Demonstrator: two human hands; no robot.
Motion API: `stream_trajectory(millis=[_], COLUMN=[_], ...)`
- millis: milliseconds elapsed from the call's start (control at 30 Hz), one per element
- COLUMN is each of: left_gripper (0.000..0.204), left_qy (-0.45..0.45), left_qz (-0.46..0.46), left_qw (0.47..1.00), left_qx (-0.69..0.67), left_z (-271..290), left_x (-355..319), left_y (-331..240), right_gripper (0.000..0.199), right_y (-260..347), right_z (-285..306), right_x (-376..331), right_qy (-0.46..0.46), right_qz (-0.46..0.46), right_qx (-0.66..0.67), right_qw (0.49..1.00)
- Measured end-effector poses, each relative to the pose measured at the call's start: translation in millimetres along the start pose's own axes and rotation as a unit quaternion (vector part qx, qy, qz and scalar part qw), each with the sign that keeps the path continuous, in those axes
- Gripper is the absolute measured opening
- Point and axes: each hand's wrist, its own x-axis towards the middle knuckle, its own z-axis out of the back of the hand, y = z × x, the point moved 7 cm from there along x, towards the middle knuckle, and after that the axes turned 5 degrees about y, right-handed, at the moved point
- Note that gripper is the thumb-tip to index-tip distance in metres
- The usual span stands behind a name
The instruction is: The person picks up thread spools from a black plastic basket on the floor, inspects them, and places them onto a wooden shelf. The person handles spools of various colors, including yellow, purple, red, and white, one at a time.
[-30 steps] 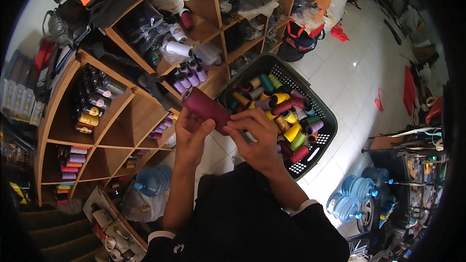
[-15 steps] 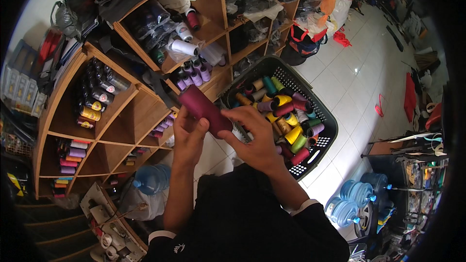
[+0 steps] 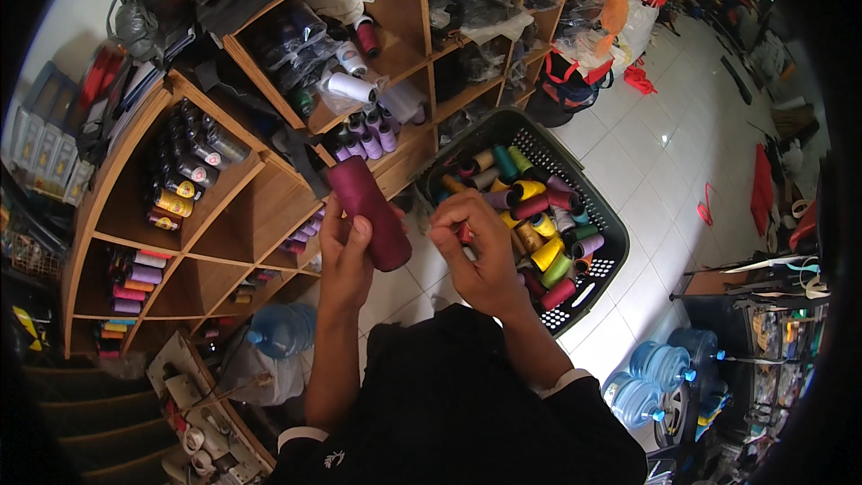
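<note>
while left hand [image 3: 346,256] fingers clasp one maroon spool [image 3: 370,213], right hand [image 3: 480,251] fingers curl together.

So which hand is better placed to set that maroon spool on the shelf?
Left, probably. The left hand already grips the maroon thread spool and is close to the wooden shelf. The right hand, fingers curled, hangs over the black basket of spools.

wooden cubby shelves [image 3: 269,207] stand on white tiled floor [image 3: 664,171].
</note>
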Motion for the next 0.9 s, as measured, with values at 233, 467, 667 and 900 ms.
stream_trajectory(millis=[233, 467, 667, 900], left_gripper=[0.055, 0.053, 0.052, 0.05], left_qy=[-0.042, -0.045, -0.042, -0.042], left_qz=[-0.04, -0.033, -0.047, -0.095], left_qw=[0.996, 0.997, 0.993, 0.979], left_qx=[0.074, 0.06, 0.102, 0.176], left_z=[-0.8, -2.0, -9.4, -8.6], left_x=[-4.8, -6.0, -8.1, -9.9], left_y=[-0.2, -0.8, -7.6, -7.3], right_gripper=[0.018, 0.009, 0.011, 0.01], right_y=[9.7, 7.9, 27.7, 16.4], right_z=[-22.1, -24.4, -8.3, -14.6], right_x=[-0.7, 2.5, 15.9, 19.2], right_qy=[0.019, 0.042, -0.059, -0.07], right_qz=[0.016, -0.013, 0.046, 0.088], right_qx=[-0.038, 0.033, 0.005, -0.023], right_qw=[0.999, 0.999, 0.997, 0.993])
